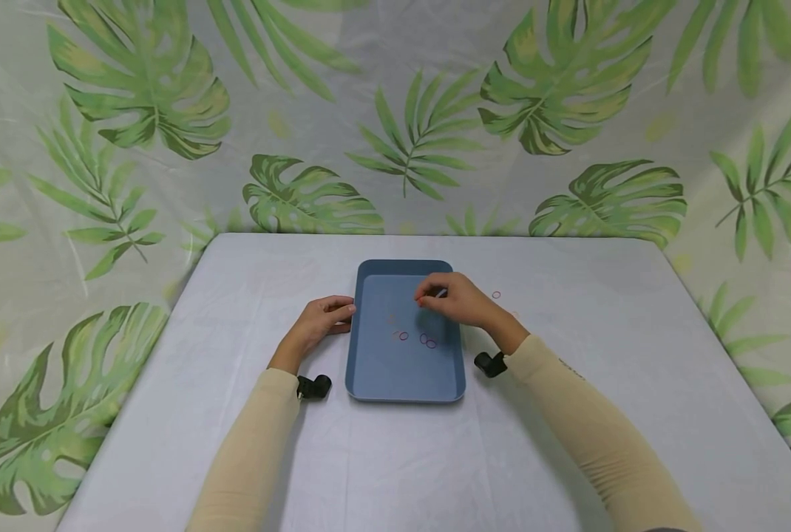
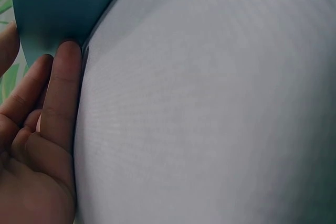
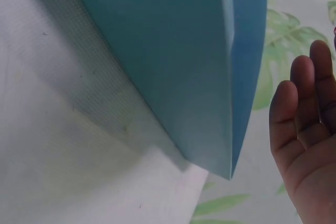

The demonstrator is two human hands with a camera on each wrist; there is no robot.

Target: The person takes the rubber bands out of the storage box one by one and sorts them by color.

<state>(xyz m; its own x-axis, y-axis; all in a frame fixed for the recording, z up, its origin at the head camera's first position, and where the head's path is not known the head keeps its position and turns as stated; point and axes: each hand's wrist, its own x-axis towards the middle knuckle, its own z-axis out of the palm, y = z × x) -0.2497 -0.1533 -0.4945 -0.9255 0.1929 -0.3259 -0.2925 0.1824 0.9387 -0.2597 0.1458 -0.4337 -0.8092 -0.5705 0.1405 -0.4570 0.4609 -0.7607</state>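
A blue rectangular tray (image 1: 405, 384) lies on the table, with several small thin rings, like rubber bands (image 1: 432, 344), in reddish and purple shades on its floor. My left hand (image 1: 320, 323) is at the tray's left side. In the left wrist view, extended fingers (image 2: 62, 93) touch the outer wall. Above the tray's right half, my right hand (image 1: 458, 298) pinches a small red-orange band (image 1: 421, 300) between thumb and fingertips; its exact shape is too small to tell. In the right wrist view, the right hand's other fingers (image 3: 302, 98) show beyond the tray wall.
A pinkish-red ring (image 1: 496, 295) lies on the white tablecloth (image 1: 568, 281) right of the tray, and a fainter orange one (image 1: 515, 314) lies near the right wrist. Behind the table hangs a leaf-patterned cloth (image 1: 409, 148).
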